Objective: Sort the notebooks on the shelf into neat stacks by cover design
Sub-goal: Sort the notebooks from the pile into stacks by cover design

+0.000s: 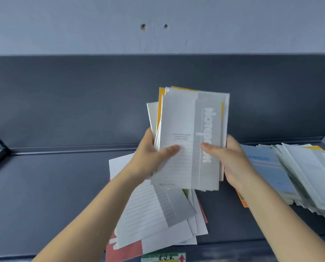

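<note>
a: what have the hands got hold of?
b: one bundle of notebooks (pixel 186 133), held upright between them. the left hand (pixel 152 159) grips its left edge, thumb laid across the front cover, fingers curled behind. the right hand (pixel 233 163) grips the right edge the same way, thumb on the grey band with white lettering.
a: is the bundle neat?
b: not quite. the front cover is grey and white, the notebooks are fanned a little, and yellow edges stick out behind at the top and left.
a: and below the hands?
b: a loose pile (pixel 157 216) lies askew on the dark shelf (pixel 54 186) right under them, white lined covers on top, a pink cover (pixel 123 250) lowest, nearer the person than the left hand.
a: beside the right hand?
b: just to its right a blue notebook (pixel 267 167), and beyond that a slumped stack (pixel 309 178) of pale notebooks. an orange corner (pixel 242 200) shows by the right wrist.
a: does the bundle touch the pile?
b: i cannot tell.
</note>
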`<state>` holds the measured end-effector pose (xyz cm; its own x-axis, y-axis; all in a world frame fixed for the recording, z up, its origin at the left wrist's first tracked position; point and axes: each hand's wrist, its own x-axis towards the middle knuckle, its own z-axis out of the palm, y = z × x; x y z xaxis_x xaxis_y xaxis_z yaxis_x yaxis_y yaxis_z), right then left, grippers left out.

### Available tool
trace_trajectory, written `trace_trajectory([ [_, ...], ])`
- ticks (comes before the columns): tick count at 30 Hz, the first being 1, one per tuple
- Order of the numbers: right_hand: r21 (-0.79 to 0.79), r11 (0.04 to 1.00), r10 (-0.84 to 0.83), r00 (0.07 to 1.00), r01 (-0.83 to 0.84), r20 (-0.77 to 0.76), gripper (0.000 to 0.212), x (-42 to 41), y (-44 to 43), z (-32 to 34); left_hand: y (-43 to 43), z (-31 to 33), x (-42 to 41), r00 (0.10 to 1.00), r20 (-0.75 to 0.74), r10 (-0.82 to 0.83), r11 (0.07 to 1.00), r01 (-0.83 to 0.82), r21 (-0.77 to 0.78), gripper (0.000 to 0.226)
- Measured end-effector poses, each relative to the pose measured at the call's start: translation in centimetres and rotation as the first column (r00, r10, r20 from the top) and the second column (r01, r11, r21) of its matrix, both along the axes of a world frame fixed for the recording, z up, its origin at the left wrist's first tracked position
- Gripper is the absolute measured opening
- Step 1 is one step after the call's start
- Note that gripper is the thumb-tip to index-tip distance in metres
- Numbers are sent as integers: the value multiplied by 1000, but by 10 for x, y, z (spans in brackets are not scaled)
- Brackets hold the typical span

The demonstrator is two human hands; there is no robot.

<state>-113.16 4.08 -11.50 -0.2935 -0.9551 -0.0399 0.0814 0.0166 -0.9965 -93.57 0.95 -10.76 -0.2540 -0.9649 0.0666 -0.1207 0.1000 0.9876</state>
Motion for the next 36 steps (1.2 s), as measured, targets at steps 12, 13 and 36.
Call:
trace_trajectory([
  [12,-8,986,168,985,-168,-50,39,31,-3,-28,-4,-37,22,994,46,104,980,-94,-176,89],
  [13,5,985,172,983,-172,-63,41,30,-5,-29,-4,-38,21,993,38,115,979,-107,-171,84],
  [36,89,864,-470,856,496,-214,14,-215,114,44,19,-26,-194,573,806,-148,730,613,-302,36],
])
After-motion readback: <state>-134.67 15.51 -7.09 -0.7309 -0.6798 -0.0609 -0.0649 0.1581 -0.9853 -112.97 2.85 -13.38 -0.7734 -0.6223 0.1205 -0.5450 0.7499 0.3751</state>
